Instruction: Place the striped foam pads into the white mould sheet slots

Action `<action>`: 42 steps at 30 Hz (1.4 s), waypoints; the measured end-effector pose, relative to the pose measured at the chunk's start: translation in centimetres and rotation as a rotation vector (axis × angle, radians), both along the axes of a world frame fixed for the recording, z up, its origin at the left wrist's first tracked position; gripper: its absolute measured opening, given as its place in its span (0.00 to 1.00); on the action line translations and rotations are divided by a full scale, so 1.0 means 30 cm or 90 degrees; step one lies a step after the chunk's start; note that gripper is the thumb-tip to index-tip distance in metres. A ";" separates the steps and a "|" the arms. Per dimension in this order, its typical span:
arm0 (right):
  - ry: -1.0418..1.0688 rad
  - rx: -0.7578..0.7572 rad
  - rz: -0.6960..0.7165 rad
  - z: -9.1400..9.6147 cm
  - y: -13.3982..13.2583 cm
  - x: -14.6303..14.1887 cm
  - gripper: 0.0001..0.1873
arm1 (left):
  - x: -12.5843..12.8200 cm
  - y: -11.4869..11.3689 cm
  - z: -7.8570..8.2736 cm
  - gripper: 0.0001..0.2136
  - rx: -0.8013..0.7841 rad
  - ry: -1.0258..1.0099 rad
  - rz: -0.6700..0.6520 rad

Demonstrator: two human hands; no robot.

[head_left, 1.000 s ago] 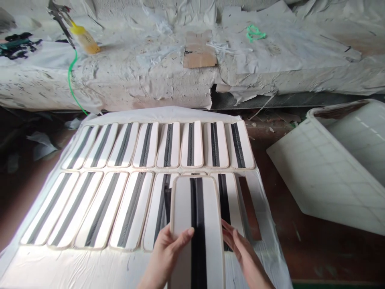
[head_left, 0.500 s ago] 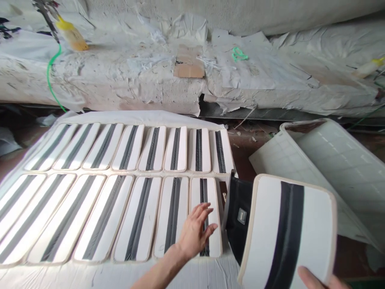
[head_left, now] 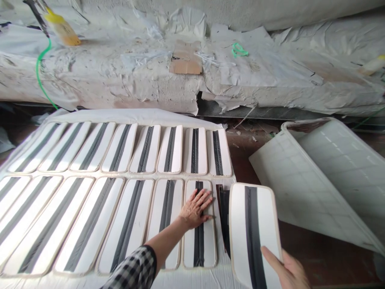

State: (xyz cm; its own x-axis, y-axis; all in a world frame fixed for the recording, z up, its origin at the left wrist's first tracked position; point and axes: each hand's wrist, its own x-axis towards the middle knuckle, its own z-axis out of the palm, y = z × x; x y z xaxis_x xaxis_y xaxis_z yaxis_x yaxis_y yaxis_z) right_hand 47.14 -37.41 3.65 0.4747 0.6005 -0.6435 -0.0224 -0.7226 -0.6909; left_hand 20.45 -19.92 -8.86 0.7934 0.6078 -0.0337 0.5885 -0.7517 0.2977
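Observation:
My left hand (head_left: 195, 209) rests flat, fingers spread, on a white panel (head_left: 208, 247) with rounded corners, beige edging and a black strip down its middle. That panel ends the near row on the table. In my right hand (head_left: 287, 268), thumb on the front, is a matching white panel (head_left: 238, 230), tilted up at the table's right edge. Behind its left side shows some black material (head_left: 224, 212), mostly hidden. More such panels (head_left: 128, 224) lie side by side in two rows, the far row ending in another panel (head_left: 225, 152).
A white sheet (head_left: 141, 114) covers the table. Past it runs a paper-covered ledge (head_left: 114, 80) with a yellow-capped bottle (head_left: 63, 30), a green hose (head_left: 38, 66), a cardboard piece (head_left: 186, 66) and green string (head_left: 239, 50). Large folded pale boards (head_left: 300, 172) stand at the right.
My left hand has come down flat onto the end panel. My right hand has brought its panel left and farther from me, toward the table, and the black material is now more hidden.

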 end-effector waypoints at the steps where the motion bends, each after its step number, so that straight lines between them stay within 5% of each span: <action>1: 0.029 -0.006 0.018 -0.018 0.007 -0.006 0.31 | 0.000 0.000 0.004 0.36 0.004 0.002 0.000; 9: 0.047 0.007 0.143 -0.185 0.182 0.022 0.27 | 0.014 0.006 0.008 0.34 -0.017 0.025 -0.002; 19: 0.330 0.038 0.100 -0.376 0.237 0.084 0.25 | 0.044 0.009 -0.009 0.35 -0.021 0.005 0.043; 24: 0.243 0.041 0.105 -0.414 0.229 0.054 0.25 | 0.113 0.032 -0.015 0.33 -0.015 0.006 0.056; 32: -0.084 -0.057 0.167 -0.452 0.229 0.025 0.24 | 0.158 0.040 -0.042 0.32 0.023 0.058 -0.008; 36: -0.268 -0.058 0.119 -0.462 0.173 0.002 0.46 | 0.162 0.039 -0.044 0.32 0.009 0.064 -0.009; 38: -0.220 -0.093 0.094 -0.481 0.141 0.000 0.52 | 0.164 0.041 -0.046 0.32 0.001 0.062 -0.011; 42: -0.053 -0.163 0.128 -0.524 0.107 -0.005 0.36 | 0.168 0.045 -0.042 0.33 -0.009 0.066 -0.018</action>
State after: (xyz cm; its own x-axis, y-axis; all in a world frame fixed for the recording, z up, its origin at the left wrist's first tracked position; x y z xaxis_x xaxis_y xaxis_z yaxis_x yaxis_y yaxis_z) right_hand 47.00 -34.19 -12.08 0.4209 0.5114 -0.7492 0.1867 -0.8571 -0.4802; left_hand 25.50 -18.58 -10.12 0.8016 0.5845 -0.1253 0.5958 -0.7643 0.2468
